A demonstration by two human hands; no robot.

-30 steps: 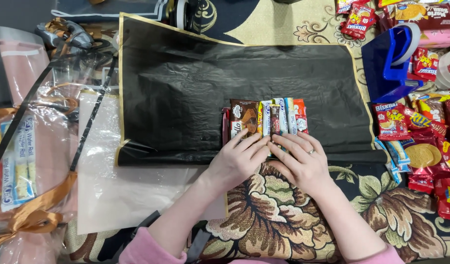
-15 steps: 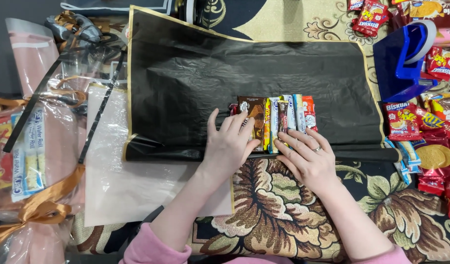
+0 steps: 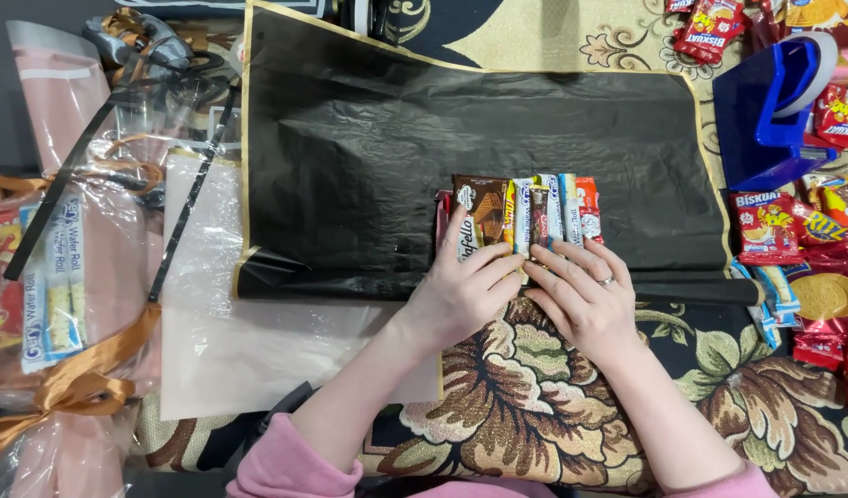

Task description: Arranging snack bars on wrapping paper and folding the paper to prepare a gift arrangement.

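Both hands lie flat, side by side, fingers spread and pressing down rather than clamped round anything: the left hand [image 3: 461, 290] covers the lower end of a row of snack bars [image 3: 521, 214], and the right hand [image 3: 585, 295], wearing one ring, rests on the row's lower right end. The row holds about seven wrapped bars, packed edge to edge and standing lengthwise away from the person: a brown one on the left, yellow, white and blue ones in the middle, a red one on the right.

The bars sit near the front edge of one black wrapping sheet [image 3: 368, 148] with a thin gold border; its near edge is rolled up just under the fingers. Bare black paper lies wide open behind and to the left of the row.

Further right stand a blue tape dispenser [image 3: 760, 115] and a heap of red snack packets [image 3: 811, 240]. At the left are cellophane-wrapped bundles with orange ribbon [image 3: 69, 387].
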